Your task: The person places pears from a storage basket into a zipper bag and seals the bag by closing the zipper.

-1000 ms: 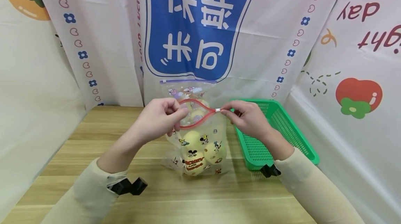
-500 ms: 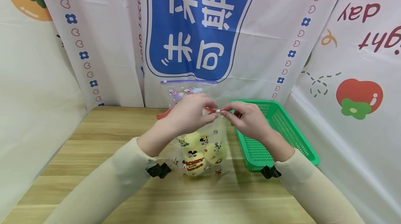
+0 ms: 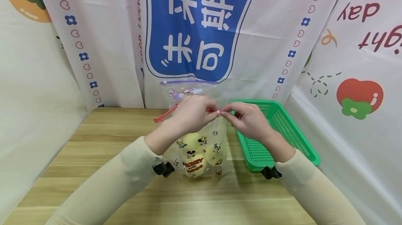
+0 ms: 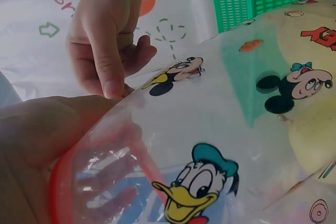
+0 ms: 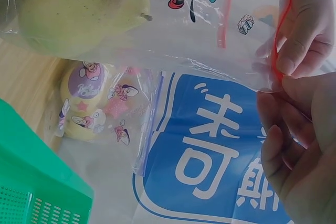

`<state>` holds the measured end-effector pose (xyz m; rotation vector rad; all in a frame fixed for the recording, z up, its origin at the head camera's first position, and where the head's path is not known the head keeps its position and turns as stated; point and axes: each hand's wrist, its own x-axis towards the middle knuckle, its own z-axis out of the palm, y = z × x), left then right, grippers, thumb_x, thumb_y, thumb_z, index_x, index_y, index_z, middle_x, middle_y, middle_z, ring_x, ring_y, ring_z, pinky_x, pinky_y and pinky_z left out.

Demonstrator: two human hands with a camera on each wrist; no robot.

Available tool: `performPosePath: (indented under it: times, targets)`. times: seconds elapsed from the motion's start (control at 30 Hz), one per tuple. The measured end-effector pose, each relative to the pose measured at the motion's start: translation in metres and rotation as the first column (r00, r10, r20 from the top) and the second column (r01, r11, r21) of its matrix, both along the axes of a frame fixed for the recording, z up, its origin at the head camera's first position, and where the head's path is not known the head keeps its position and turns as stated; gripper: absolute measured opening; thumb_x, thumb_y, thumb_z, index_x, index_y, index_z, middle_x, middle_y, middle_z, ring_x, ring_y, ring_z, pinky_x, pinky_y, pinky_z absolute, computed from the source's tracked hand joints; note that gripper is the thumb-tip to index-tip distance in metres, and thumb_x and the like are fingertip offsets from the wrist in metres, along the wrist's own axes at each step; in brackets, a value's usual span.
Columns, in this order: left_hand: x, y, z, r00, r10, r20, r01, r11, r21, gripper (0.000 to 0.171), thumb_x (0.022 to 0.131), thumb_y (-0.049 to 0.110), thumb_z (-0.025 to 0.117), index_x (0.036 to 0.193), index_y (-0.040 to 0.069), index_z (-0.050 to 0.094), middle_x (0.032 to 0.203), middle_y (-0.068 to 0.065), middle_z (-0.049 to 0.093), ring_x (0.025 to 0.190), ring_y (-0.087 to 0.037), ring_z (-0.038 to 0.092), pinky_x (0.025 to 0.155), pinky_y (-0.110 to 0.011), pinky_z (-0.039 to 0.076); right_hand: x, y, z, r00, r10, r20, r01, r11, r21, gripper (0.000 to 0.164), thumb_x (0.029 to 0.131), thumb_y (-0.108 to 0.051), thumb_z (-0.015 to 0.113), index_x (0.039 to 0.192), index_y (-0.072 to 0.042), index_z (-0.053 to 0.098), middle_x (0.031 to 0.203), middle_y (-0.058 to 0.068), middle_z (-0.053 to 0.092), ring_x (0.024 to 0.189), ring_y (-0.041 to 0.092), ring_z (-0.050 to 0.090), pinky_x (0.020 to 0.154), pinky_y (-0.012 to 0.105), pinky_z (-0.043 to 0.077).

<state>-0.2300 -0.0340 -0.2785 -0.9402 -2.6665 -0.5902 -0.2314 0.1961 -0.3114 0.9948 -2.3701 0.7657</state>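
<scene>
A clear resealable bag (image 3: 195, 165) with cartoon prints and a red zip (image 3: 164, 115) stands upright on the table. Inside are several yellow-green pears (image 5: 100, 14). My left hand (image 3: 194, 113) pinches the zip near its right end, by a small white slider mostly covered by fingertips. With thumb and forefinger, my right hand (image 3: 246, 118) pinches the right corner of the same zip. Both hands' fingertips meet there. The zip's left end sticks out past my left wrist. Whether the zip's lips are joined behind my left hand cannot be seen.
Behind stands a second clear bag with a purple zip (image 3: 188, 83), with round yellow fruit (image 5: 79, 90) inside. To the right is a green perforated basket (image 3: 293, 130). The wooden table (image 3: 103, 141) meets printed cloth walls (image 3: 263, 53) at the back and sides.
My left hand has moved right, from the gaping left part of the zip to its right end beside my right hand. My right hand stays in place. The gap in the zip is now hidden.
</scene>
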Motion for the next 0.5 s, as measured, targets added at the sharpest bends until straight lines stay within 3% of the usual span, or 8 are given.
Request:
performPosePath:
  times: [0.23, 0.5]
  targets:
    - [-0.0001, -0.0054, -0.0008, 1.0, -0.004, 0.007, 0.004, 1.0, 0.011, 0.018, 0.106, 0.033, 0.074, 0.108, 0.022, 0.088, 0.097, 0.007, 0.081, 0.086, -0.011, 0.072, 0.078, -0.037, 0.06, 0.001, -0.0018, 0.001, 0.999, -0.028, -0.037, 0.029, 0.999, 0.033, 0.006, 0.103, -0.017, 0.078, 0.104, -0.015, 0.084, 0.093, -0.003, 0.081, 0.069, 0.007, 0.064, 0.063, 0.027, 0.055]
    - [0.0012, -0.0108, 0.0007, 0.998, 0.001, 0.069, -0.004, 0.999, 0.047, 0.015, 0.105, 0.029, 0.075, 0.105, 0.02, 0.087, 0.094, 0.007, 0.081, 0.081, -0.011, 0.069, 0.074, -0.035, 0.058, 0.003, -0.001, 0.0015, 0.996, -0.057, -0.064, 0.06, 0.997, 0.05, 0.006, 0.103, -0.019, 0.078, 0.102, -0.017, 0.083, 0.091, -0.004, 0.079, 0.07, 0.008, 0.065, 0.063, 0.029, 0.054]
